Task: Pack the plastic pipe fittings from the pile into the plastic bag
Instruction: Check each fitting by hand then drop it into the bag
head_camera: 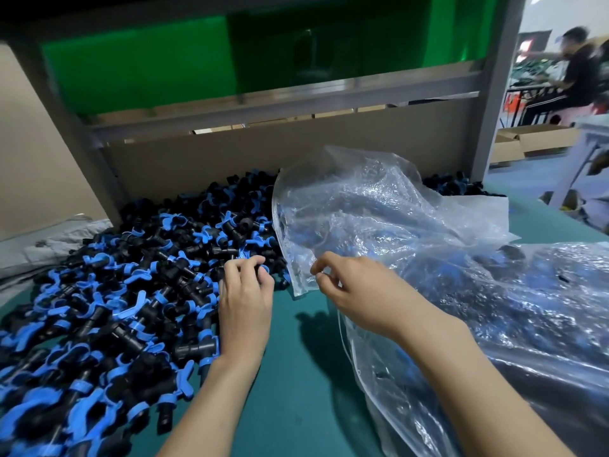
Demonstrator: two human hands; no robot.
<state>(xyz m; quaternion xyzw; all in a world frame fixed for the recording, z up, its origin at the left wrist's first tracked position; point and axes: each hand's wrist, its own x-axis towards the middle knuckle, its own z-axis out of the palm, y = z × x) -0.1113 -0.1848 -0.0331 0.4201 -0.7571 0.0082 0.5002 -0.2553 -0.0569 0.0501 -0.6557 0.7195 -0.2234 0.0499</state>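
A big pile of black pipe fittings with blue clips (pixel 108 301) covers the left half of the green table. My left hand (pixel 245 298) lies at the pile's right edge, its fingers curled round a fitting with a blue clip (pixel 263 267). My right hand (pixel 349 291) pinches the lower edge of a clear plastic bag (pixel 362 219) that stands crumpled in the middle. A few dark fittings show faintly through the bag's film.
Filled clear bags (pixel 527 308) lie at the right. A cardboard wall (pixel 263 153) and a grey metal frame (pixel 494 94) close off the back. Bare green table top (pixel 296 374) runs between my arms. A seated person (pixel 573 70) is at the far right.
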